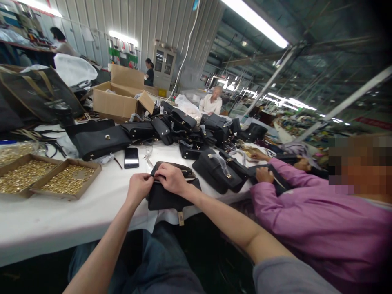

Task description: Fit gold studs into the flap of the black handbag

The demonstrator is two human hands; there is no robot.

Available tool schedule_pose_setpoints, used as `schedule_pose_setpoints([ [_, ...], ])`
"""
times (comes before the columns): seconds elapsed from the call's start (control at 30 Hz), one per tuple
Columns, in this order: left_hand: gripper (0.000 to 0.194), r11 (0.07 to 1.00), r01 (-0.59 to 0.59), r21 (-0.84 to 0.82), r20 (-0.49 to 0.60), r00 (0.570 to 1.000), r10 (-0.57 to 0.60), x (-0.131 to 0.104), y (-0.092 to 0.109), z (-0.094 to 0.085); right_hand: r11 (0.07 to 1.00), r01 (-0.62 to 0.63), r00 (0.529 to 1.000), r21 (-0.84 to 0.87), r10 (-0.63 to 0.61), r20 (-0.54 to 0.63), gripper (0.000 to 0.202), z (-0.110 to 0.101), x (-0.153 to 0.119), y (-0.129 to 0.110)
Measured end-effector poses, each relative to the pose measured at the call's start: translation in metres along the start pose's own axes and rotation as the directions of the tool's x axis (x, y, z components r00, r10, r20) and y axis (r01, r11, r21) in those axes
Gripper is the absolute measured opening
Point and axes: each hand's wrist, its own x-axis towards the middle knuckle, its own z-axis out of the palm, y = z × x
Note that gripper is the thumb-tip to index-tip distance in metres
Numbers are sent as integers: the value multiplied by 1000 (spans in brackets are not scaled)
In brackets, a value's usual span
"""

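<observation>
A black handbag (171, 198) lies before me at the table's front edge, its flap hanging toward me with a small tan tag (181, 218) at the end. My left hand (141, 185) pinches the bag's left upper edge. Right beside it, my right hand (171, 177) reaches over the bag's opening, fingers bent and closed at the same corner. Both sets of fingertips nearly meet there. Whatever small part sits between them is hidden by the fingers.
Cardboard trays of small gold-coloured metal pieces (65, 179) stand at left. A phone (131, 158) lies behind my left hand. Several black handbags (104, 139) crowd the table's back, near an open cardboard box (113, 98). A co-worker in a pink sleeve (294, 208) handles a bag close by on my right.
</observation>
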Motion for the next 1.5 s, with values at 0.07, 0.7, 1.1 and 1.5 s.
schedule_pose_setpoints([
  [0.07,33,1000,-8,-3,-8,1000,8,1,0,0,1000,13,1000,6,-12,-17,12,2,1,2],
  [0.7,50,844,269,-464,174,962,-212,5,-14,-5,991,52,998,124,-55,26,16,2,8,3],
  [1.1,61,728,427,-536,301,903,-308,5,-10,-22,989,39,999,141,-37,-12,18,10,5,-2],
  [1.5,53,681,456,-573,287,890,-354,4,-15,-17,990,14,1000,140,-11,-23,17,15,6,-7],
])
